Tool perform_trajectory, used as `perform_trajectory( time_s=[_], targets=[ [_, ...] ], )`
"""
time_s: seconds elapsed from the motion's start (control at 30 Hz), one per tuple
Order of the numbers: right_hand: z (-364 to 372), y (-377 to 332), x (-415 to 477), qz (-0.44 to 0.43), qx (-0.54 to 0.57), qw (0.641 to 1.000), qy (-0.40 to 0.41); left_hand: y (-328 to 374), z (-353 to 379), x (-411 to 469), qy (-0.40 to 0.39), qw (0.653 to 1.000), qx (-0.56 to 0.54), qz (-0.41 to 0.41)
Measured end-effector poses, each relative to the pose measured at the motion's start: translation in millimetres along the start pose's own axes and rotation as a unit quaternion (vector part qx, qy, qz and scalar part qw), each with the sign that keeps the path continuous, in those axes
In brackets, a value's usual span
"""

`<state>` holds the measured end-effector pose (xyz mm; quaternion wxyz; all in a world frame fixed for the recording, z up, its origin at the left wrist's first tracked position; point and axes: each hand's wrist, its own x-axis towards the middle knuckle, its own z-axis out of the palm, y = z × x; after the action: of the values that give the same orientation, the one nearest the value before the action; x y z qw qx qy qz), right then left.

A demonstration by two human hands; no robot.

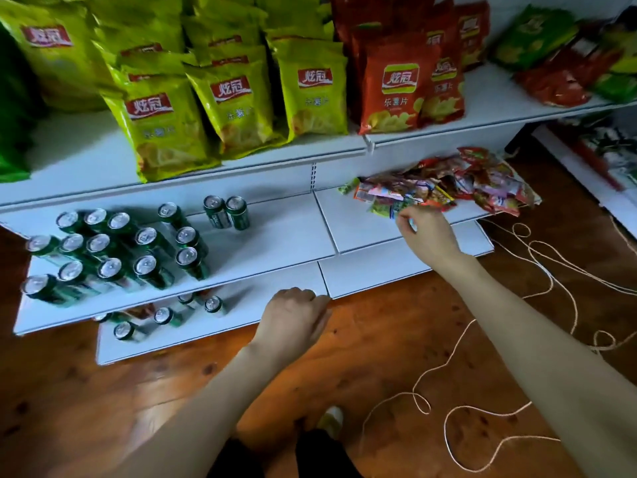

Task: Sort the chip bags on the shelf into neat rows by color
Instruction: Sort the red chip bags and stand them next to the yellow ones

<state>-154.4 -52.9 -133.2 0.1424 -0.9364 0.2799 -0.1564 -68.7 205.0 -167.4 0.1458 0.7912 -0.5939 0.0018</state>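
Yellow-green chip bags (238, 98) stand in rows on the upper shelf (79, 157). To their right stand red-orange chip bags (396, 88). Farther right, green and red bags (551, 63) lie jumbled on the same shelf. A dark green bag (10, 115) shows at the far left edge. On the middle shelf lies a heap of small mixed snack packets (448, 184). My right hand (427, 232) reaches to the heap's near edge and pinches a small green-blue packet (393, 209). My left hand (293, 319) hovers by the bottom shelf's front edge, fingers curled, holding nothing.
Several green drink cans (113, 250) stand on the middle shelf at left, and a few more (162, 317) on the bottom shelf. Loose string (482, 339) loops over the wooden floor at right. My shoe (331, 420) is below.
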Motion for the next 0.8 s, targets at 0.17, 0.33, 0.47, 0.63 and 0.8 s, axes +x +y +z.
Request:
perform_trajectory(
  time_s=[0.17,0.33,0.47,0.63,0.8],
  targets=[
    [70,-96,-4,-0.029,0.04,0.997,-0.061,-66,-16,-71,0.006,0.997,-0.001,-0.078],
    [164,-193,-32,-0.03,0.061,0.988,-0.139,-148,-19,-152,-0.015,0.989,-0.005,-0.145],
    [244,-250,-58,-0.04,0.06,0.974,-0.214,-205,-4,-216,-0.035,0.978,-0.012,-0.205],
    [336,-278,-74,-0.045,0.05,0.961,-0.268,-249,48,-265,-0.035,0.969,-0.022,-0.244],
    [453,-261,-84,-0.045,0.058,0.955,-0.289,-282,143,-290,0.003,0.958,-0.017,-0.285]
  ],
)
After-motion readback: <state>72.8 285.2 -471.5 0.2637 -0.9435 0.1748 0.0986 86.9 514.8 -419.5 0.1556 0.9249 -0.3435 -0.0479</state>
